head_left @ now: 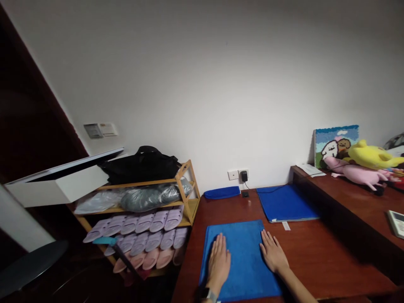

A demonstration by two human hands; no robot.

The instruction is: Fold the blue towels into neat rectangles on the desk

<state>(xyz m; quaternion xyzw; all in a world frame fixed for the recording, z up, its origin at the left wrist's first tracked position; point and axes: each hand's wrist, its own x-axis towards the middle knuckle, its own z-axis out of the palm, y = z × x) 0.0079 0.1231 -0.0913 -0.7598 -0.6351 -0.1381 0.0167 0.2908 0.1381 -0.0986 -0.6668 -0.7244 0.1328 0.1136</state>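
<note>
A light blue cloth (243, 261) is spread out as a rough rectangle on the dark red-brown wooden table (315, 263). My left hand (218, 260) lies flat on the cloth's left part, fingers together and pointing away from me; a watch is on that wrist. Over the cloth's right edge rests my right hand (273, 252), its fingers stretched out and slightly apart. Neither hand grips anything. Behind the cloth, a darker blue folded cloth (287, 204) lies flat at the right, with a white tag (285, 226) sticking out. A narrow blue folded cloth (222, 192) sits by the wall.
At the left stands a wooden rack (187, 189) with several lilac and pink slippers, plastic-wrapped items and a black bag (143, 166). A black plug (244, 176) with a cord is in the wall socket. On the raised right surface are plush toys (356, 172) and a dog picture (337, 145).
</note>
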